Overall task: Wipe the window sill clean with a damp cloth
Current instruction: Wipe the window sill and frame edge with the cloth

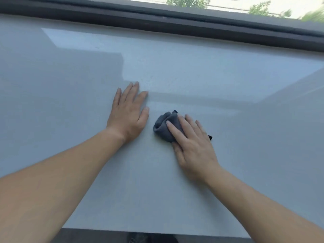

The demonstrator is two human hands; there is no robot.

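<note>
Grey cloth (pixel 166 126) bunched under right hand's (pixel 191 142) flat fingers, left hand (pixel 128 114) spread flat on sill (pixel 228 85) beside it

I see a plain, pale grey-blue window sill (pixel 70 102), unpatterned, crossed by lighter bluish-white patches of daylight. The cloth (pixel 164 125) is dark slate grey with a black edge. The window frame (pixel 157 23) is blackish brown; the foliage (pixel 187 1) beyond is green.
</note>
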